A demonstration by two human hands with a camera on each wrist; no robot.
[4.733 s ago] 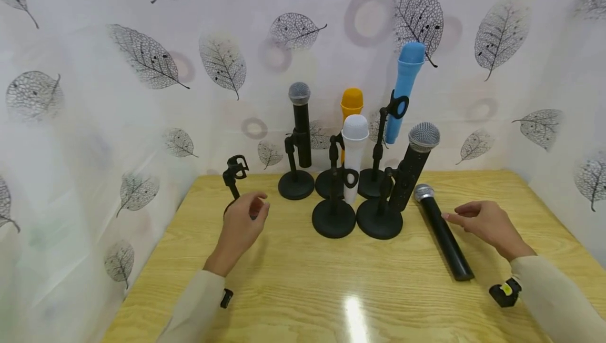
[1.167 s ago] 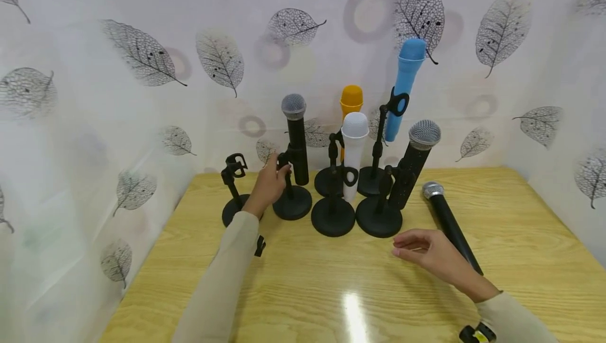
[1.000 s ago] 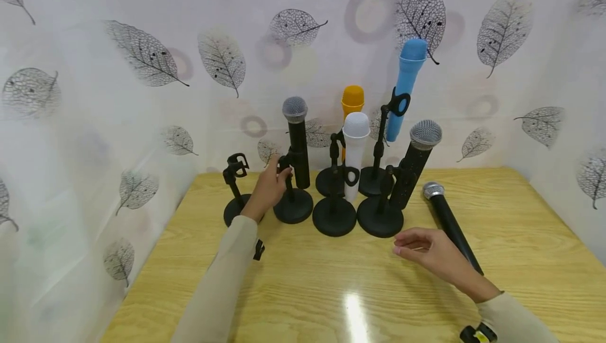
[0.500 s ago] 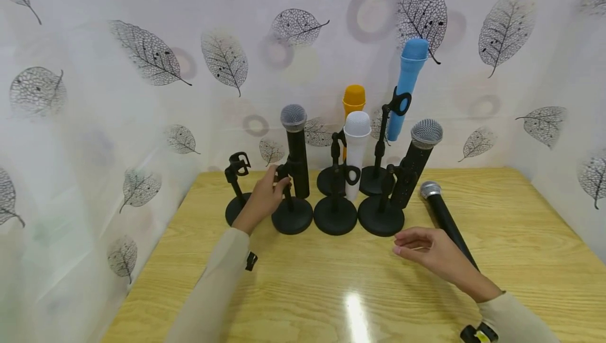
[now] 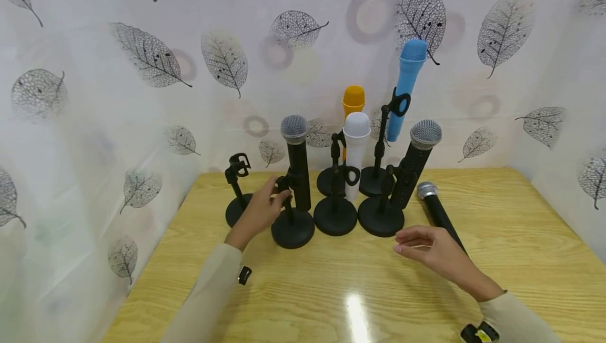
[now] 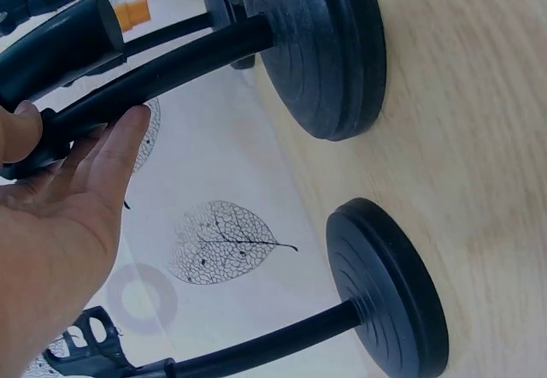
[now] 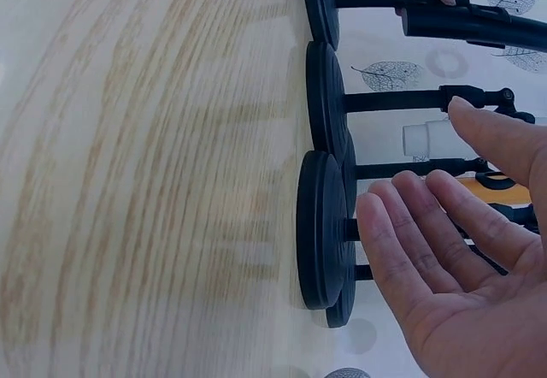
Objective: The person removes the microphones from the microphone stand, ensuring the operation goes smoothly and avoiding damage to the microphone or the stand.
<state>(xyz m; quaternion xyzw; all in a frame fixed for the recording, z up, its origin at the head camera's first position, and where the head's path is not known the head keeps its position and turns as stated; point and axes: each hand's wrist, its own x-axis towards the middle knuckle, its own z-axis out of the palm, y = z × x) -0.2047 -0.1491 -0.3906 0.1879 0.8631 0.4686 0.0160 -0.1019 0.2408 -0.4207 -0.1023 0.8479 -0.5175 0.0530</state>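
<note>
My left hand (image 5: 260, 209) grips the upper pole of a black desk microphone stand (image 5: 292, 231). A black microphone with a silver mesh head (image 5: 298, 172) sits upright in that stand's clip. In the left wrist view, thumb and fingers wrap the pole (image 6: 192, 62) just below the clip, and the round base (image 6: 329, 44) appears to rest on the table. My right hand (image 5: 437, 253) hovers over the table with fingers loosely bent and nothing in them. Beside it lies another black microphone (image 5: 440, 214), partly hidden by that hand.
A stand with a bare clip (image 5: 238, 167) is at the left. White (image 5: 356, 148), orange (image 5: 353, 98), blue (image 5: 408, 85) and speckled black (image 5: 411, 174) microphones stand in holders at centre and right. A leaf-patterned sheet (image 5: 303, 69) hangs behind the wooden table (image 5: 303, 301).
My left hand has moved from the left stand to the one with the black microphone, and that stand has come toward me. The right hand has shifted left from the lying microphone.
</note>
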